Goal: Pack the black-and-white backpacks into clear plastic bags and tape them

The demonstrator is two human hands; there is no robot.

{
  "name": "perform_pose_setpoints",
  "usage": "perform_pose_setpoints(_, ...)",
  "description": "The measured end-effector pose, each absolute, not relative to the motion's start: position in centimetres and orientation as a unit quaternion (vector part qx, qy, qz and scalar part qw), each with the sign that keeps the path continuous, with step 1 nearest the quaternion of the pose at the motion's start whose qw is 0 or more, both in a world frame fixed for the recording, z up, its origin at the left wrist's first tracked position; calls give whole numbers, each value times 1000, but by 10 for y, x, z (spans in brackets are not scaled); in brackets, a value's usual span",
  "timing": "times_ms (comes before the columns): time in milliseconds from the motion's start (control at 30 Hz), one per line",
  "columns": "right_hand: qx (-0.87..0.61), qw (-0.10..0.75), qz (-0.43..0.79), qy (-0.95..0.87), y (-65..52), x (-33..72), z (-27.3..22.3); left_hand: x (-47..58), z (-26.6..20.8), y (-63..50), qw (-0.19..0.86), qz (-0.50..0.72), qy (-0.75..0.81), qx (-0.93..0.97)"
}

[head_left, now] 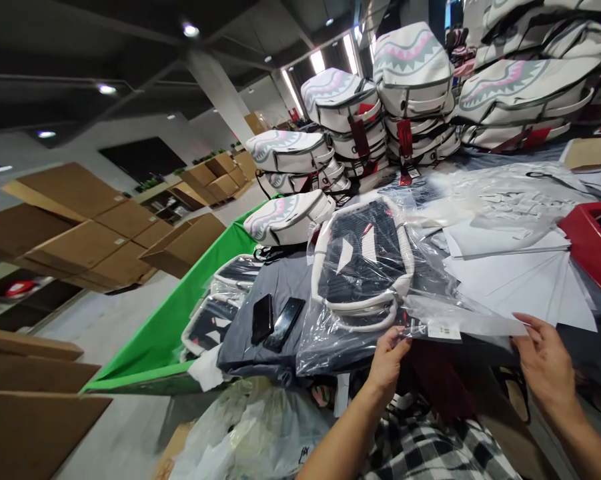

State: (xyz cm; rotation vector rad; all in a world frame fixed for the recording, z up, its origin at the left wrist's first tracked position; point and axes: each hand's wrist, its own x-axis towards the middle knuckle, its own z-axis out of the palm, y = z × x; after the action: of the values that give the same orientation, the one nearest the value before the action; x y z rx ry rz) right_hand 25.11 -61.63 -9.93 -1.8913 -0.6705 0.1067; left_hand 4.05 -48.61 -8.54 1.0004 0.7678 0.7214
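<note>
Lying beside a green bin (180, 307) holding bagged packs (213, 320), two phones (262, 319) are resting on the cloth-covered worktop (287, 277), just left of a white-trimmed backpack (390, 257) sitting inside a clear plastic bag (325, 347). At the bag's near edge, the left hand (387, 363) is pinching the film in its grip. Farther right, the right hand (547, 363) is gripping the flap's outer corner, while fanned white sheets (520, 277) and a red object (587, 243) are lying beyond.
</note>
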Motion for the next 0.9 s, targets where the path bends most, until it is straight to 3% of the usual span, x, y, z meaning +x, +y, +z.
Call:
perform_pose_setpoints(67,-803,525,-15,-283,-633,243,-100,39,-84,-487,770,327,351,420)
perform_pose_setpoints(200,-700,504,-78,-500,-663,207,-98,37,-81,-487,764,319,364,427)
perform_pose_setpoints(267,-685,486,-6,-542,-660,194,-96,36,-81,-487,757,316,364,442)
perform_pose_setpoints(467,-743,450,267,-416,-611,206,-102,41,-91,-487,765,318,363,427)
perform_pose_setpoints(600,-720,488,280,-407,-579,220,-98,37,-92,-485,631,323,399,581)
perform_pose_setpoints(667,-683,526,330,-385,-566,223,-94,34,-89,-484,527,341,418,657)
perform_pose_setpoints(733,-665,535,370,-367,-558,222,-94,31,-88,-482,486,347,424,680)
perform_pose_setpoints(800,-685,520,359,-362,-559,216,-100,31,-89,-481,523,344,424,654)
perform_pose_setpoints(900,-717,498,310,-378,-577,201,-115,33,-93,-484,666,314,417,533)
